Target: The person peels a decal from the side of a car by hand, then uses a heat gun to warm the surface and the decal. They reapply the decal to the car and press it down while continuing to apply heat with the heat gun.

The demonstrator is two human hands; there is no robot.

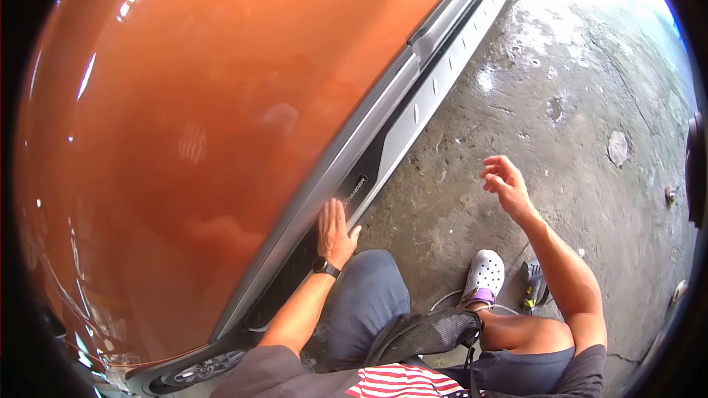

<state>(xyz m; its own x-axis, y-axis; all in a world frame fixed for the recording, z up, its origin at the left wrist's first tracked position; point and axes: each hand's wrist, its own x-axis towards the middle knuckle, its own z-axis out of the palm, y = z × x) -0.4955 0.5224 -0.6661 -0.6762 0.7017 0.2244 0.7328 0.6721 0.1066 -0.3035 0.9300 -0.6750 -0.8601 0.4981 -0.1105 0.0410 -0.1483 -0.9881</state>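
My left hand [336, 237] lies flat with its fingers stretched out on the black part of the car's side step [392, 144]. Its fingertips reach the badge [357, 188] with raised lettering there. A dark watch is on that wrist. Out over the concrete floor, my right hand [507, 186] hangs in the air, fingers loosely bent and apart, with nothing in it. Beside the step rises the glossy orange door panel [199, 140] of the car, edged below by grey trim [346, 136].
Wet, rough concrete [457, 206] runs along the car. A light clog [485, 273] is on my foot. Next to it lies a grey and black device [534, 280] with yellow parts, and a thin cable passes close by. A car wheel [210, 368] shows at lower left.
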